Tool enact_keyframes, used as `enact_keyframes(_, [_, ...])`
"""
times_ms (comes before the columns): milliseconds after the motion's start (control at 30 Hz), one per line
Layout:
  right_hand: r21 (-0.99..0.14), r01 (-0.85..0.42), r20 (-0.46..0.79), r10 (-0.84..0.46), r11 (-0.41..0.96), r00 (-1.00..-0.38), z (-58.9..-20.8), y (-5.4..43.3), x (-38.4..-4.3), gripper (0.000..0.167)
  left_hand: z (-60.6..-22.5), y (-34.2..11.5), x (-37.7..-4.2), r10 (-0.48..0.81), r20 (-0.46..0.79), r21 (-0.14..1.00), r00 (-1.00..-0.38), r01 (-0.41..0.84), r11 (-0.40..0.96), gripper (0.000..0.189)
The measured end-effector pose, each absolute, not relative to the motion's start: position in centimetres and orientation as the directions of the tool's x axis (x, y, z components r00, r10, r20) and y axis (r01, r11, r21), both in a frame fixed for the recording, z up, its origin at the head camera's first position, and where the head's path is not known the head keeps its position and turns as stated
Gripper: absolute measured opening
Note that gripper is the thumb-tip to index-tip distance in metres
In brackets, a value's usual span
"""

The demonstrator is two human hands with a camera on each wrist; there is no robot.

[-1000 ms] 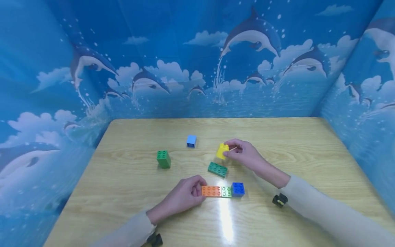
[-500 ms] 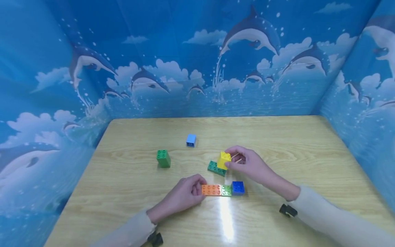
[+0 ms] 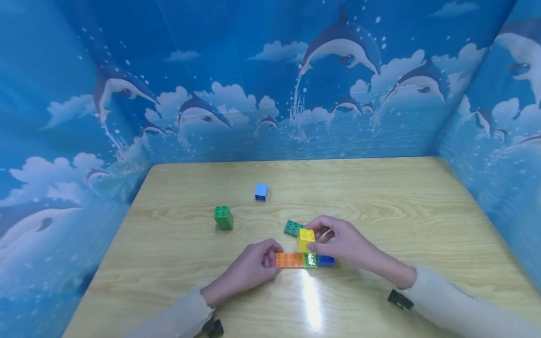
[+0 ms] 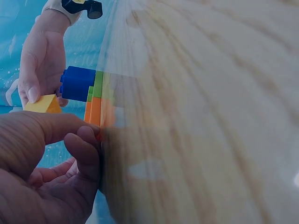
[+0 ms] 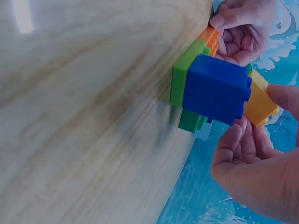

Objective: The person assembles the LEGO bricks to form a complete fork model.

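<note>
My right hand [image 3: 340,239] pinches a yellow toy building brick [image 3: 305,242] between thumb and fingers, held close over the row of bricks with its studs up. That row lies flat on the table: an orange brick [image 3: 289,260], then a light green brick [image 3: 310,261] with a taller dark blue brick [image 5: 215,88] on its right part. In the head view the yellow brick and right hand partly hide the blue one. My left hand [image 3: 251,265] grips the orange brick's left end, thumb on the near side and fingers on the far side.
Just behind the row lies a dark green brick [image 3: 292,227], partly covered by the right hand. A tall green brick [image 3: 223,218] stands to the left on the wooden table [image 3: 169,267]. Farther back sits a light blue brick [image 3: 261,192]. A dolphin-print curtain [image 3: 236,94] surrounds the table.
The right hand has brought the yellow brick toward me, from behind the dark green brick, past it, to just over the row. The left hand has stayed at the orange brick.
</note>
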State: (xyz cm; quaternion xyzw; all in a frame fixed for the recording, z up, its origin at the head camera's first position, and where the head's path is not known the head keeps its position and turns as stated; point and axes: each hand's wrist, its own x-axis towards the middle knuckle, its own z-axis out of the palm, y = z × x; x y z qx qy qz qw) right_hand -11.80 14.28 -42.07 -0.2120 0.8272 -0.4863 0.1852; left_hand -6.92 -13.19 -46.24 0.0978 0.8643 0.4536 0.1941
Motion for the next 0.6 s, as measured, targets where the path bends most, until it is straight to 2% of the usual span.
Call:
enact_keyframes(367, [-0.832,-0.318,-0.025,-0.602,0.455,-0.798,-42.8,14.4,-10.7,0.036,-46.4,-12.9,-6.8,0.325,-0.254,0.818,-0.911,-0.023,0.575,0.037])
enact_keyframes(600, [-0.815,-0.341,-0.020,-0.612,0.468,-0.791,-43.1,14.3,-10.3,0.035,-46.5,-13.0,-6.9,0.340,-0.220,0.822,-0.914,0.014,0.570,0.036])
